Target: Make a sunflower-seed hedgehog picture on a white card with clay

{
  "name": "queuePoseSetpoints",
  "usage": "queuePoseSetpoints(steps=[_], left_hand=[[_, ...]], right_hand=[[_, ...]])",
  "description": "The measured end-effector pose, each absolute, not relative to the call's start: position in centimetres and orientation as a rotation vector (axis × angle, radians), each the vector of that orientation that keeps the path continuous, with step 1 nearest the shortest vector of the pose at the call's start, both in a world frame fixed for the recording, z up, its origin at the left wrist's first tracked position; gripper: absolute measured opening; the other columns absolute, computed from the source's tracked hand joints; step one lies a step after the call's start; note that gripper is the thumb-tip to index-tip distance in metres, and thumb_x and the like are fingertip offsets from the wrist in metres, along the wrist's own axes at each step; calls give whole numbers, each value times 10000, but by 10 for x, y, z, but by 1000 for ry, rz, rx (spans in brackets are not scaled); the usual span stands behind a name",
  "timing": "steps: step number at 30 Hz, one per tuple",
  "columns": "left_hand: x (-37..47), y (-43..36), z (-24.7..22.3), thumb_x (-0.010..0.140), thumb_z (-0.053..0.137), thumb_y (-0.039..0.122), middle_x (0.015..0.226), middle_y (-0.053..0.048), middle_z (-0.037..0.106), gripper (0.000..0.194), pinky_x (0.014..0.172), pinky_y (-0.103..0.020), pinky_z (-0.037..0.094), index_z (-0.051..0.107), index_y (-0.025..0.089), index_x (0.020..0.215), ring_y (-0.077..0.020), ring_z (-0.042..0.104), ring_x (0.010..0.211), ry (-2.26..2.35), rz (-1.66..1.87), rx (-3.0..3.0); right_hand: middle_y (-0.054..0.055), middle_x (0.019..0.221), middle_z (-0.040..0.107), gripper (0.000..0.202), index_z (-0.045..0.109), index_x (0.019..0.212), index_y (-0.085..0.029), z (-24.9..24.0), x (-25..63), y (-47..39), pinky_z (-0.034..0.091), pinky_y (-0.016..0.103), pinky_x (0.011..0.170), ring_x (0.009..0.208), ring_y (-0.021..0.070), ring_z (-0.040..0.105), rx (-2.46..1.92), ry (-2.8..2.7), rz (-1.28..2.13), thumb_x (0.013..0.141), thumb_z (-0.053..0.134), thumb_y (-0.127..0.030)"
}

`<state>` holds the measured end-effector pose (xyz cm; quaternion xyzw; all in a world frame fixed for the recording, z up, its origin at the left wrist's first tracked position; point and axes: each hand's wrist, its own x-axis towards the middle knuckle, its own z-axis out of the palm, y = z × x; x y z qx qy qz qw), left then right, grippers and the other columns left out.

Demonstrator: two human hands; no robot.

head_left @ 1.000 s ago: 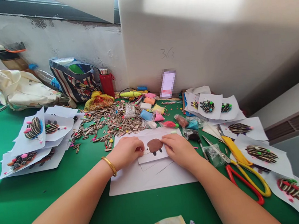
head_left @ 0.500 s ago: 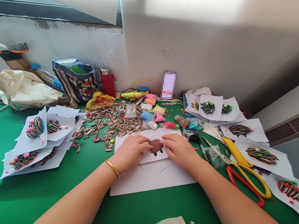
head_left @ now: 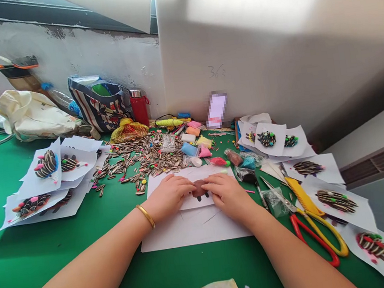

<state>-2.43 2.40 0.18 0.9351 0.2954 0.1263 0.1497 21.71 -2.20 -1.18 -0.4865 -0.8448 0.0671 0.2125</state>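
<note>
A flattened brown clay shape (head_left: 199, 189) with small dark stubs along its lower edge lies on a white sheet (head_left: 189, 204). From the left side, my left hand (head_left: 170, 193) touches its edge with stretched fingers. My right hand (head_left: 229, 193) rests on the opposite side, its extended fingertips over the right part of the clay. Neither hand lifts it; part of the clay is hidden under the fingers. Larger white paper (head_left: 196, 231) lies beneath.
Striped sunflower seeds (head_left: 158, 155) are heaped behind my hands, beside bags of coloured clay (head_left: 189, 149). Scissors (head_left: 316, 227) and a yellow cutter (head_left: 303, 195) lie at right. Papers with seed-covered figures (head_left: 46, 165) sit at left, others (head_left: 337, 199) at right. A red bottle (head_left: 139, 109) stands behind.
My right hand's fingers have shifted slightly left, further over the brown clay. My left hand stays almost where it was.
</note>
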Motion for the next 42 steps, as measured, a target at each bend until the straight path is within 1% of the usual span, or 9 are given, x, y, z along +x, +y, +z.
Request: queuePoseSetpoints(steps=[3, 7, 13, 17, 22, 29, 33, 37, 42], left_hand=[[-24, 23, 4, 861, 450, 30, 1173, -28, 694, 411, 1115, -431, 290, 657, 251, 1138, -192, 602, 1101, 907, 391, 2654], [-23, 24, 6, 864, 466, 42, 1176, -52, 691, 349, 1085, -412, 347, 664, 219, 1091, -202, 609, 1096, 879, 446, 2656], [-23, 25, 0, 885, 457, 58, 1262, -71, 670, 375, 1133, -484, 313, 672, 228, 1141, -239, 567, 1239, 794, 460, 2694], [-22, 22, 2, 929, 442, 127, 1369, -49, 615, 411, 1168, -569, 227, 606, 272, 1277, -269, 450, 1378, 696, 367, 2698], [-22, 18, 3, 879, 622, 277, 1479, -56, 512, 530, 1189, -597, 144, 503, 309, 1395, -301, 363, 1436, 641, 320, 2666], [-22, 17, -2, 887, 623, 278, 1500, -57, 484, 580, 1191, -587, 148, 438, 319, 1436, -275, 388, 1419, 701, 288, 2673], [-22, 16, 0, 883, 628, 289, 1486, -64, 493, 542, 1188, -596, 135, 471, 316, 1401, -273, 482, 1341, 789, 315, 2697], [-22, 14, 2, 864, 660, 327, 1469, -62, 502, 548, 1182, -616, 101, 477, 321, 1380, -272, 522, 1289, 907, 358, 2689], [-20, 14, 0, 836, 692, 366, 1436, -71, 526, 573, 1178, -622, 107, 479, 318, 1367, -285, 514, 1286, 1000, 402, 2674]], right_hand=[[53, 1236, 677, 418, 697, 1165, -253, -14, 226, -18, 435, 453, 1026, 1168, 241, 562, -1380, -2277, 132, 852, 494, -65], [69, 1210, 683, 431, 707, 1147, -229, -14, 237, -14, 444, 451, 1013, 1148, 243, 569, -1420, -2220, 96, 826, 484, -47], [26, 1199, 693, 417, 746, 1008, -274, -14, 233, -16, 434, 450, 1006, 1133, 238, 562, -1389, -2291, 123, 786, 508, -13], [28, 1205, 694, 425, 720, 1089, -260, -14, 225, -19, 422, 442, 1010, 1134, 238, 561, -1353, -2324, 166, 802, 515, -23], [46, 1149, 709, 381, 696, 1128, -238, -11, 223, -19, 444, 393, 963, 1083, 221, 590, -1383, -2317, 185, 843, 513, -62], [75, 1112, 721, 271, 721, 1086, -196, 4, 255, -12, 429, 382, 885, 1036, 255, 599, -1805, -2122, -38, 889, 540, -158], [58, 1054, 720, 234, 747, 1014, -232, 14, 272, -10, 385, 367, 789, 975, 256, 583, -2050, -2012, -131, 921, 532, -223], [45, 997, 710, 159, 758, 907, -264, 13, 268, -14, 328, 370, 780, 974, 251, 563, -2071, -2155, -128, 896, 602, -290], [84, 924, 696, 118, 708, 880, -190, 5, 245, -17, 288, 379, 774, 950, 254, 560, -2062, -2369, -285, 886, 594, -220]])
